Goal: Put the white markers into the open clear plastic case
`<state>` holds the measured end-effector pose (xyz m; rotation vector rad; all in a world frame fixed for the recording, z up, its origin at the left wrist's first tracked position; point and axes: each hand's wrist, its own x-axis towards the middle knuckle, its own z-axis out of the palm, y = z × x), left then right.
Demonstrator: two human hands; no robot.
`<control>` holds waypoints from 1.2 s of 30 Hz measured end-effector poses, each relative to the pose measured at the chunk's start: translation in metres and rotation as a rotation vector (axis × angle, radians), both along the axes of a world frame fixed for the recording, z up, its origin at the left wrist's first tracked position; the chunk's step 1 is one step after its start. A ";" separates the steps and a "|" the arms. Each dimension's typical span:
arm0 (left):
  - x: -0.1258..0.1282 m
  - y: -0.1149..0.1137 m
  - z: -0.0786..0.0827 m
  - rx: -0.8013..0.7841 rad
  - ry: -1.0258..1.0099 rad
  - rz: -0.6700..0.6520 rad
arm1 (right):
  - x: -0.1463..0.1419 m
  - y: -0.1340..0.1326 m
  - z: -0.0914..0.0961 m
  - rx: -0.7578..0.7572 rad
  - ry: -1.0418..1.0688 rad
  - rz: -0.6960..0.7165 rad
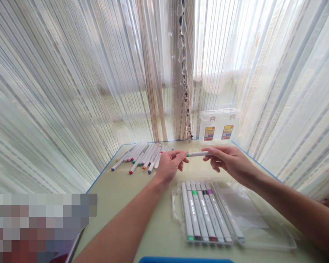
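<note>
A white marker with a green band (pixel 199 154) is held level above the table between both hands. My left hand (pixel 170 164) pinches its left end, near the green band. The right end sits between the thumb and fingers of my right hand (pixel 224 159). Below them lies an open clear plastic case (pixel 178 210) with several white markers (pixel 204 212) side by side in its left half. One more marker (pixel 229 212) lies along the hinge side. To the left of my left hand, a loose pile of white markers (pixel 142 155) with coloured ends is spread out.
Two clear cases with labels (pixel 219 126) stand upright at the table's back right. String curtains (pixel 120 73) with a bead strand (pixel 184 69) hang behind the green table (pixel 106 208). A blue edge (pixel 186 259) shows at the bottom.
</note>
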<state>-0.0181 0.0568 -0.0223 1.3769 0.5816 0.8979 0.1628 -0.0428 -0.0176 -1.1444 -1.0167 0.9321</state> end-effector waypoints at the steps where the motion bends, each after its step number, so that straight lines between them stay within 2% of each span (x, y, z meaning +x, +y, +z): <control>1: 0.000 -0.001 0.000 0.011 0.007 -0.016 | 0.001 0.001 -0.001 -0.006 -0.034 0.006; 4: 0.001 -0.005 0.001 0.021 -0.006 -0.057 | 0.002 0.002 -0.003 -0.010 -0.069 0.010; 8: 0.001 -0.005 0.004 -0.066 -0.076 -0.095 | 0.003 0.003 -0.002 -0.007 0.030 -0.036; 14: 0.000 0.000 0.005 -0.158 -0.165 -0.083 | 0.001 0.002 0.002 -0.025 0.185 -0.039; 20: 0.001 0.002 0.004 -0.149 -0.173 -0.072 | 0.002 0.001 0.004 -0.001 0.202 -0.015; 28: 0.001 0.000 0.002 -0.025 -0.062 -0.073 | 0.004 0.002 -0.001 0.018 0.108 -0.005; 36: 0.004 -0.010 -0.004 0.092 0.050 -0.114 | -0.004 -0.001 -0.003 -0.061 -0.194 0.043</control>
